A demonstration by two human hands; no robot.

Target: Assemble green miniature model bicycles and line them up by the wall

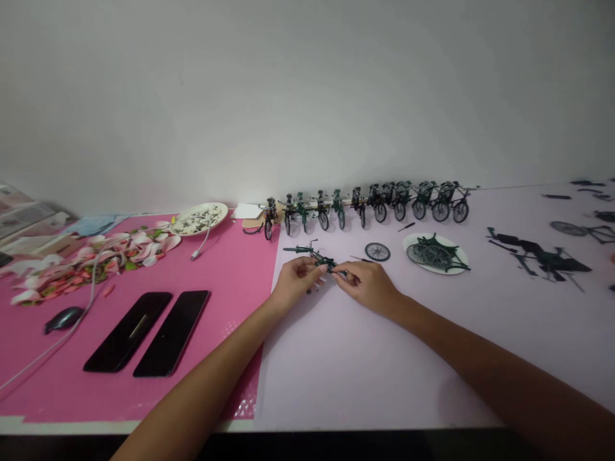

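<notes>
A small dark green model bicycle point(314, 255) lies between my hands over the pale sheet, its front wheel and handlebar pointing away to the left. My left hand point(296, 283) is closed around the frame's near side. At the frame's rear end, the fingertips of my right hand point(369, 285) are pinched together; any small part between them is hidden. No rear wheel shows on this bicycle. A loose spoked wheel point(377, 251) lies just beyond my right hand, with a thin tool point(360, 258) partly behind the knuckles. Tiny dark bits lie beneath my left fingers.
Assembled model bicycles point(339, 208) line the wall. A white plate point(449, 272) holds wheels and green frames; a small screwdriver point(406, 226) lies behind it. Dark parts point(541, 256) are spread right. Leftward are two phones point(172, 333), artificial petals point(139, 250), a cable and another plate point(221, 211).
</notes>
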